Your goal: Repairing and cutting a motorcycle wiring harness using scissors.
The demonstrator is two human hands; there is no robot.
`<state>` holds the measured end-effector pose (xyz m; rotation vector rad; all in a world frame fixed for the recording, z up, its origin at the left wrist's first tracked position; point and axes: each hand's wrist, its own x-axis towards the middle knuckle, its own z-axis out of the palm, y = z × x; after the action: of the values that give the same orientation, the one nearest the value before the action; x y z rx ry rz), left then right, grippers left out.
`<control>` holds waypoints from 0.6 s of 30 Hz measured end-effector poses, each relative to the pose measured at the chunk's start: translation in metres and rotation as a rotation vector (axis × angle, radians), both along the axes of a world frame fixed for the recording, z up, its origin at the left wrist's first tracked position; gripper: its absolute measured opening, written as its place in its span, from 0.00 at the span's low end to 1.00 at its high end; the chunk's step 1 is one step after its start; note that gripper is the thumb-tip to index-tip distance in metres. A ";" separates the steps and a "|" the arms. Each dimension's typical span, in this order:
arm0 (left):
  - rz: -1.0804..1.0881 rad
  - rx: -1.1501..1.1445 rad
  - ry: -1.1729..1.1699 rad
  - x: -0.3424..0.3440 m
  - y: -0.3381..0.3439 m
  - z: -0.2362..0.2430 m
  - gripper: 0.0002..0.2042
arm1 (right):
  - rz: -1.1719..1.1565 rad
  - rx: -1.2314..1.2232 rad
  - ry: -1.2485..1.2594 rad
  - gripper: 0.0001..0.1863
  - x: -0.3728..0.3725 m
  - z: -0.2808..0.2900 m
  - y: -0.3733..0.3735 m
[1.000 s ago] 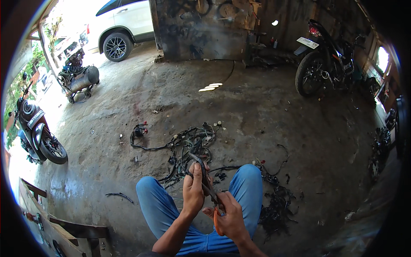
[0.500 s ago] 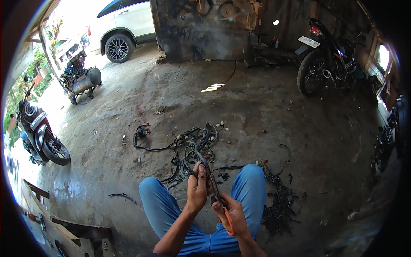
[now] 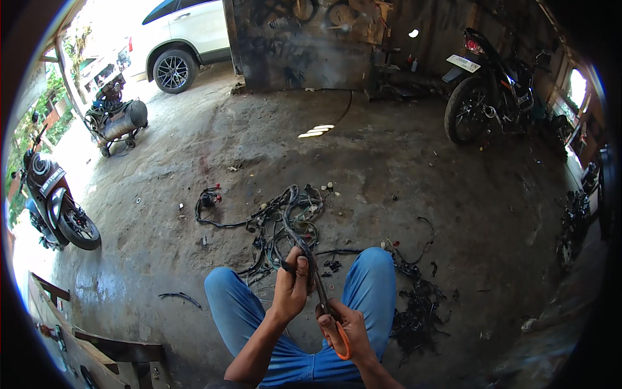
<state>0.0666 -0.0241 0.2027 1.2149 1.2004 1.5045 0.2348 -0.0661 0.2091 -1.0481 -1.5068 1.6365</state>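
My left hand [image 3: 291,285] grips a dark taped wiring harness [image 3: 289,223] between my raised knees [image 3: 366,279]. My right hand [image 3: 350,330] is closed on orange-handled scissors [image 3: 343,343], whose dark blades point up along the harness below my left hand. The harness runs forward into a tangled pile of cables and connectors [image 3: 259,211] on the concrete floor. A dark heap of scraps [image 3: 418,318] lies beside my right leg, and a short loose piece of cable [image 3: 180,298] lies to my left.
A scooter [image 3: 71,220] stands at the left, with a wheeled air compressor [image 3: 116,123] behind it. A white car [image 3: 188,32] is outside. A motorcycle [image 3: 479,97] stands at the back right. Wooden boards [image 3: 116,350] are at the lower left.
The harness now rises in a higher curve beyond my left hand. My right hand has turned slightly, thumb over the scissor handle, and both hands sit a little further left in view.
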 end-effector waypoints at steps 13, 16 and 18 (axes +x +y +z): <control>0.046 -0.150 -0.222 0.018 -0.012 -0.009 0.17 | -0.013 -0.234 0.344 0.32 -0.008 0.001 -0.010; 0.018 -0.021 -0.153 0.016 -0.005 -0.012 0.17 | 0.057 -0.372 0.501 0.28 -0.003 0.012 -0.006; 0.036 -0.018 -0.131 0.015 -0.006 -0.014 0.17 | 0.054 -0.330 0.469 0.28 -0.004 0.016 -0.004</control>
<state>0.0818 -0.0302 0.1888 1.0703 1.1514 1.5720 0.2310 -0.0703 0.2252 -0.7154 -0.9863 2.0433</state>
